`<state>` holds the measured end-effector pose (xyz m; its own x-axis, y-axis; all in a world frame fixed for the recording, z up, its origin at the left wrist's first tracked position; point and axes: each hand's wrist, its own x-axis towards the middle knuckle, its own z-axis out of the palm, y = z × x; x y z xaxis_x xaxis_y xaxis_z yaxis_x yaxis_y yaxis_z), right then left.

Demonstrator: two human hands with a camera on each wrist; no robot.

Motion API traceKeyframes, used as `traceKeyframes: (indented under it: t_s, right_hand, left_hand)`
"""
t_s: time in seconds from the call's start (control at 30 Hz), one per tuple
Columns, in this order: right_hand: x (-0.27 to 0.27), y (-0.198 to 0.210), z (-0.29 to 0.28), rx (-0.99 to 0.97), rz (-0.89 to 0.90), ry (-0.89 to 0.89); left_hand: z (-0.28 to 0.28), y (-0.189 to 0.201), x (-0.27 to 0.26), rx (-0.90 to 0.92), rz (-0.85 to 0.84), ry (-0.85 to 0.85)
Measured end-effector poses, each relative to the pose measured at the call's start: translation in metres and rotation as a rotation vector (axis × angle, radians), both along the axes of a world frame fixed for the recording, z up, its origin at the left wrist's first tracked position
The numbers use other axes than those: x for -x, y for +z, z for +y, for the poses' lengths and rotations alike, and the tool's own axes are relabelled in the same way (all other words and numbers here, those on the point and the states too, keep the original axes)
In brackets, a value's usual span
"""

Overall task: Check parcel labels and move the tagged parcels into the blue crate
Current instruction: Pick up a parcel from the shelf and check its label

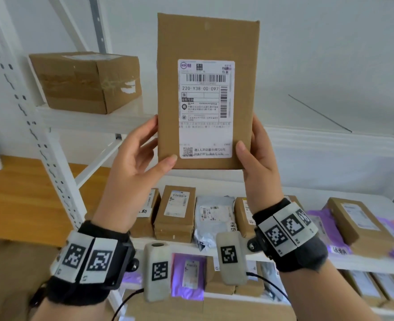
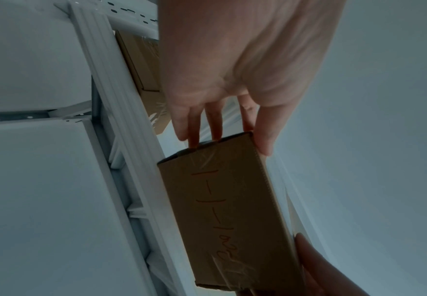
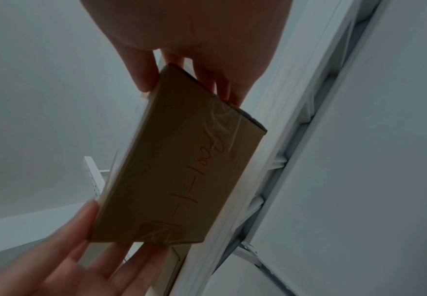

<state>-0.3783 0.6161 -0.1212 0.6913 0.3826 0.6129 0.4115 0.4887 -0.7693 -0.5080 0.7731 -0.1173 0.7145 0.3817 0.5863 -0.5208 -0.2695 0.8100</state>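
Held parcel: a flat brown cardboard parcel [image 1: 205, 42] is held upright in the air, in front of the white shelf unit [image 1: 52, 140], between the two hands and above the lower shelf.
Label: a white shipping label [image 1: 205, 107] is on the side that faces the head camera; it has barcodes, the code 220-Y38-00-097 and a small QR code at the bottom.
Bottom edge of the parcel: in the wrist views the narrow side is covered with clear tape and has orange handwriting [image 2: 212, 200] on it; I cannot read it fully.
Left hand: the left hand [image 1: 133, 163] grips the lower left corner of the parcel, the thumb on the front near the label, the fingers [image 2: 194, 128] behind it.
Right hand: the right hand [image 1: 258, 158] grips the lower right corner in the same manner, the thumb on the front, the fingers curled around the edge to the back.
Upper shelf: a bigger taped cardboard box [image 1: 87, 82] stands to the left of the held parcel.
Lower shelf: a row of small cardboard parcels [image 1: 175, 212], a grey plastic mailer [image 1: 214, 218] and purple mailers [image 1: 319, 218] lie side by side, most of them with labels.
Blue crate: not seen in any view.
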Motion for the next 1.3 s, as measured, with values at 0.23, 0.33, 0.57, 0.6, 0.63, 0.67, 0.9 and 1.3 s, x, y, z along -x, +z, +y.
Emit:
traceKeyframes:
  t_s: [0.23,0.33,0.57,0.6,0.63,0.67,0.9,1.3]
  right_hand:
    - [0.019,-0.018,-0.017,-0.125,0.268,0.092]
    - [0.025,-0.024,-0.019,-0.171,0.388,0.092]
    - [0.039,-0.038,-0.018,-0.151,0.423,-0.001]
    - [0.04,-0.038,-0.019,-0.165,0.437,0.011]
    - [0.041,-0.038,-0.019,-0.165,0.442,0.011]
    - [0.042,-0.038,-0.02,-0.153,0.439,0.004]
    - [0.046,-0.028,-0.022,-0.025,0.376,-0.106]
    - [0.061,0.028,-0.027,0.261,0.122,-0.06]
  left_hand:
    - [-0.013,-0.008,0.018,-0.203,0.009,0.055]
    - [-0.013,-0.008,0.02,-0.345,-0.006,0.083]
    - [-0.015,-0.019,0.03,-0.5,-0.014,0.133]
    - [-0.015,-0.021,0.031,-0.501,-0.009,0.134]
    - [-0.015,-0.022,0.031,-0.502,-0.008,0.133]
    - [-0.015,-0.023,0.032,-0.503,-0.008,0.131]
    - [-0.011,-0.021,0.033,-0.471,0.027,0.061]
    - [0.005,0.01,0.042,-0.209,0.112,-0.007]
